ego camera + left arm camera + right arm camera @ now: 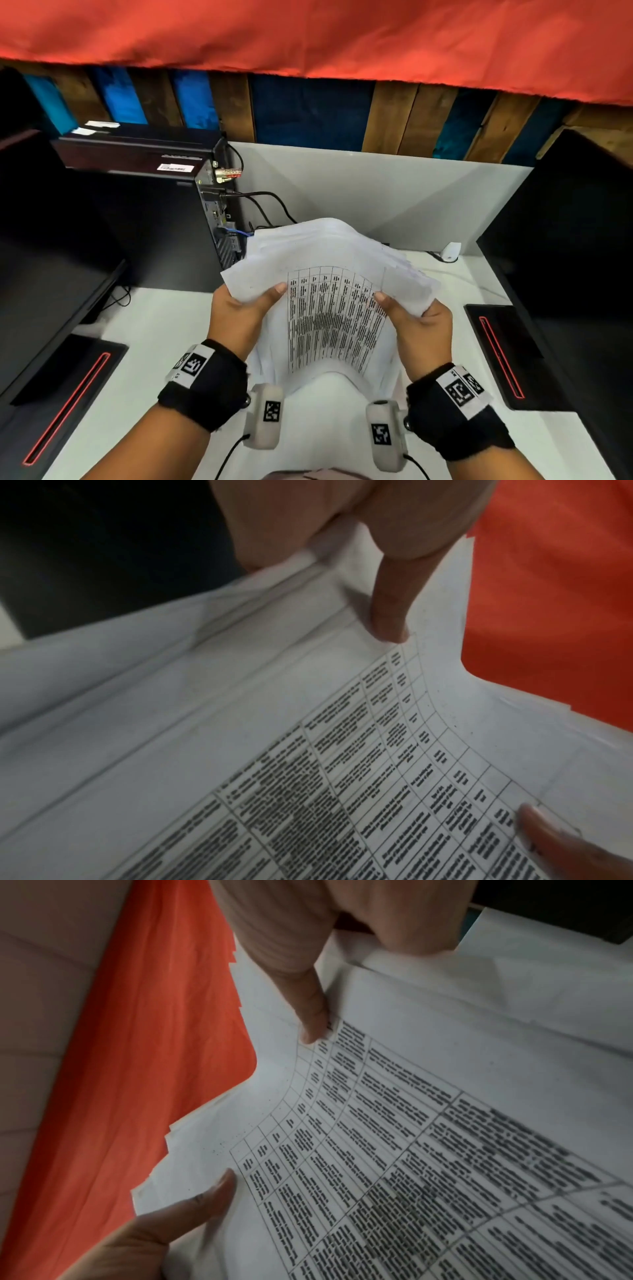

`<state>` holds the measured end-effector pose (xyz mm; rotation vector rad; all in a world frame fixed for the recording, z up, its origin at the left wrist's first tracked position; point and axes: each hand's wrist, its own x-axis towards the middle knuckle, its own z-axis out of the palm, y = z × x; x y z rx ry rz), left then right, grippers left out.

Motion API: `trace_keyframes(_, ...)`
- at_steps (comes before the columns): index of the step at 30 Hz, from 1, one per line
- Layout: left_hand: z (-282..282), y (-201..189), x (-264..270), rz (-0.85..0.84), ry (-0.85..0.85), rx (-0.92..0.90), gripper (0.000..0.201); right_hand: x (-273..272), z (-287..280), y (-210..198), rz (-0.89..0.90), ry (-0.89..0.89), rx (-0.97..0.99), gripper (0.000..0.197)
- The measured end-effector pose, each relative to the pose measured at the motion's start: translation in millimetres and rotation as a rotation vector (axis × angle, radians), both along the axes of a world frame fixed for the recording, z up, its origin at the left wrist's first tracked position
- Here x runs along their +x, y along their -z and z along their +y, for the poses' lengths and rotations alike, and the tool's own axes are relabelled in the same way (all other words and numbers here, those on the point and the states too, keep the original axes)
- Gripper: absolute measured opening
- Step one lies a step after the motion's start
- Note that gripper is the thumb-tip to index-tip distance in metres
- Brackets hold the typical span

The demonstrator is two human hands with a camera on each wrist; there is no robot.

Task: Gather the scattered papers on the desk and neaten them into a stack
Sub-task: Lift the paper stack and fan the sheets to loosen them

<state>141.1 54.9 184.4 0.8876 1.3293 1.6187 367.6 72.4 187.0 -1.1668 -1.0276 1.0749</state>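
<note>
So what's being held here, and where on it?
A bundle of papers, printed table on top, lifted off the desk. The left hand pinches its left edge, the right hand its right edge, thumbs on top.

Papers [329, 308]: one bundle of white sheets, lifted above the table [154, 342], bowed into a trough between left hand [236, 318] and right hand [418, 329]. Top sheet carries a printed table grid with dense black text. Edges misaligned: corners fan out at far end and both sides.
</note>
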Motion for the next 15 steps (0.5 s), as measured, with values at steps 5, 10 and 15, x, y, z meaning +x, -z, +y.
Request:
trace_keyframes(5, 5, -14, -4, 0.078, 0.007, 0.082, 0.032, -2, -1, -15, 0.009, 0.082, 0.167, 0.052)
trace_keyframes(10, 8, -21, 3, 0.074, -0.052, 0.131, 0.045, -5, -3, -11, -0.392, 0.234, 0.445, 0.082)
trace_keyframes(15, 9, -40, 13, 0.09, -0.175, 0.227, 0.044, -9, -5, -16, -0.815, 0.269, 0.483, 0.051)
